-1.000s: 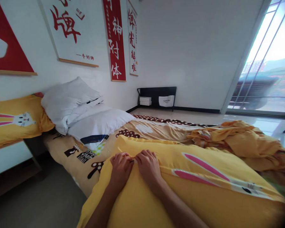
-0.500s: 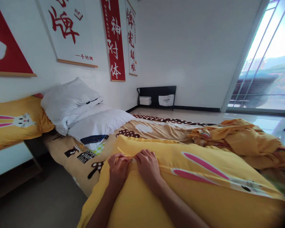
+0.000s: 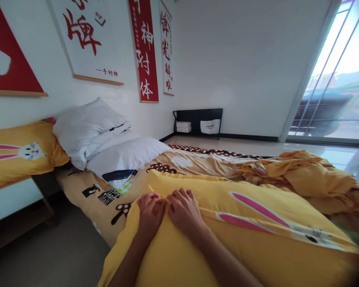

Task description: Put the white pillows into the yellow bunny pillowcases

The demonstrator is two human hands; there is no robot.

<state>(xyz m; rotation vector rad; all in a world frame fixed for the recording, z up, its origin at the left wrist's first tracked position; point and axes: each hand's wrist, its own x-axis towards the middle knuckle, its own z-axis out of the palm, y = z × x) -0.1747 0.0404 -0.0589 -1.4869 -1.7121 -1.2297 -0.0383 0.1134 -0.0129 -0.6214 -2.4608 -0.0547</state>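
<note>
A stuffed yellow pillow (image 3: 245,247) with a printed rabbit lies in front of me on the bed. Near its left end, my left hand (image 3: 151,211) is closed with its fingers curled on a fold of the yellow fabric. My right hand (image 3: 184,209) sits right beside it, fingers bent over and pinching the same raised fold. The two hands nearly touch. The fingertips are partly hidden, so any small part between them does not show.
The bed (image 3: 107,227) has a tan patterned sheet. White pillows (image 3: 119,159) are stacked at its head. Another yellow pillow (image 3: 6,159) rests on a bedside table (image 3: 14,199) at left. Crumpled yellow bedding (image 3: 305,175) lies at right. A black rack (image 3: 194,115) stands by the wall.
My right hand has shifted slightly left, closing the small gap to my left hand. The pillow stays in place.
</note>
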